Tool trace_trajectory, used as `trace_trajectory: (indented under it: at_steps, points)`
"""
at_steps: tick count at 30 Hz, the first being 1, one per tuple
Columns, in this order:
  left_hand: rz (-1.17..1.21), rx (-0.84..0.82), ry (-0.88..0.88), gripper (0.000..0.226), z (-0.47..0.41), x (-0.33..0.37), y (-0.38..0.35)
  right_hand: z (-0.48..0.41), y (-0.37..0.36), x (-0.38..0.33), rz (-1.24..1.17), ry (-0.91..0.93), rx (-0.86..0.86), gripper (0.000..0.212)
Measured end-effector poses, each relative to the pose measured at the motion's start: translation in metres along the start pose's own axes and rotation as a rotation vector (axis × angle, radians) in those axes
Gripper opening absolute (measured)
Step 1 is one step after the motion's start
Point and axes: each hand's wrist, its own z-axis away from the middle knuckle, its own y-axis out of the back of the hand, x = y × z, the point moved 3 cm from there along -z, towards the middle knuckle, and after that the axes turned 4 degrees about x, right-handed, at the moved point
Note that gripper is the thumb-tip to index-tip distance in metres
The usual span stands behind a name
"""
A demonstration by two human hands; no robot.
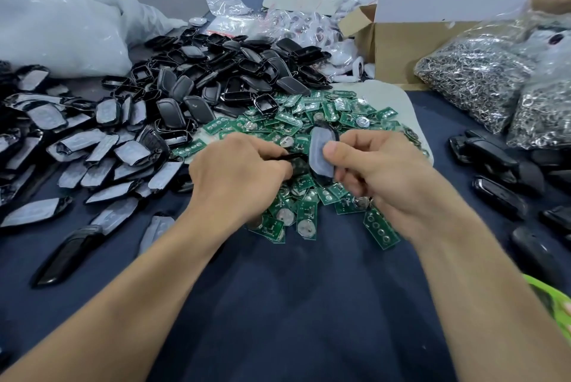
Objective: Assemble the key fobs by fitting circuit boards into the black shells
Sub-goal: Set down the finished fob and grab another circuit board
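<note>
Key fob shell halves are meeting between the person's two hands, just above the heap of green circuit boards (pixel 309 134) lying on the dark blue desk (pixel 278 304). The right hand (pixel 380 171) is gripping one shell piece covered in grey film (pixel 319 151), its fingers (pixel 332 149) clamped on it with the thumb pressing the filmed face, and the piece is standing nearly upright. The left hand (pixel 238 165) is closing its fingers around a black shell frame (pixel 295 159), most of which is hidden under the palm; a thin black edge is showing toward the filmed piece, and the two parts are sitting just beside each other, though whether they are touching cannot be told. A pile of empty black shells (pixel 222 75) is resting behind the boards, and film-covered shell faces (pixel 92 146) are spreading across the left side of the desk. More black pieces (pixel 494 171) are lying at the right. Clear bags of metal key rings (pixel 482 78) are sitting at the far right, near an open cardboard box (pixel 398 44). Large white plastic bags (pixel 58 23) are bulging at the far left.
</note>
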Motion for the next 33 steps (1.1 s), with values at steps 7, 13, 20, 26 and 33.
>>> trace_trajectory:
  at_steps: [7,13,20,26,33]
  points:
    - [-0.289,0.178,-0.288,0.035,0.004,0.005,0.003,-0.007,-0.012,0.013,-0.114,-0.026,0.174,0.027]
    - [0.717,-0.180,-0.030,0.017,0.000,0.003,-0.007,-0.008,-0.015,0.013,0.019,0.108,0.160,0.028]
    - [0.762,-0.217,-0.005,0.009,-0.001,-0.002,-0.010,-0.007,-0.017,0.014,0.006,0.144,0.020,0.009]
    - [0.693,-0.145,0.064,0.007,-0.003,-0.004,-0.015,-0.007,-0.020,0.014,0.052,0.196,0.062,0.024]
    - [0.697,-0.123,0.061,0.010,-0.002,-0.006,-0.015,-0.006,-0.024,0.013,0.120,0.209,0.078,0.016]
